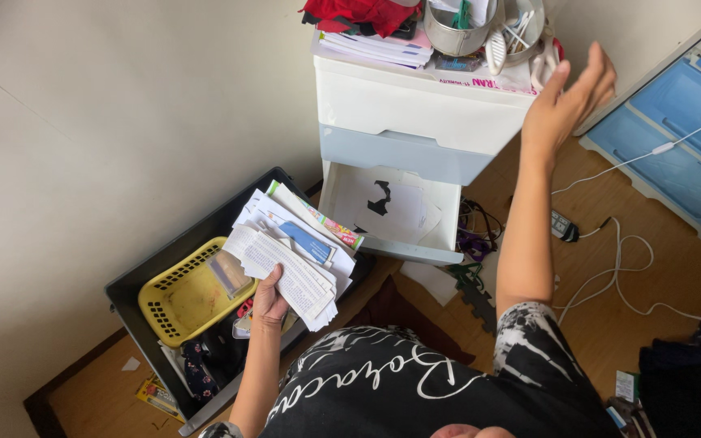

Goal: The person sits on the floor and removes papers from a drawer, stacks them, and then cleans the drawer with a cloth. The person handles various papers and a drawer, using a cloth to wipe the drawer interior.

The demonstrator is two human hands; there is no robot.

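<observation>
Left hand (269,302) clamped on fanned paper stack (294,251), left of open white drawer unit (403,138); right hand (565,101) raised beside it, empty, spread.

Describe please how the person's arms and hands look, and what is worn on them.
Both arms are bare from the short sleeves down. The left hand and right hand wear no gloves, and no rings, watch or bracelet can be seen. The short sleeve on the right arm belongs to a black shirt with white marbled patterns and white script lettering.
</observation>
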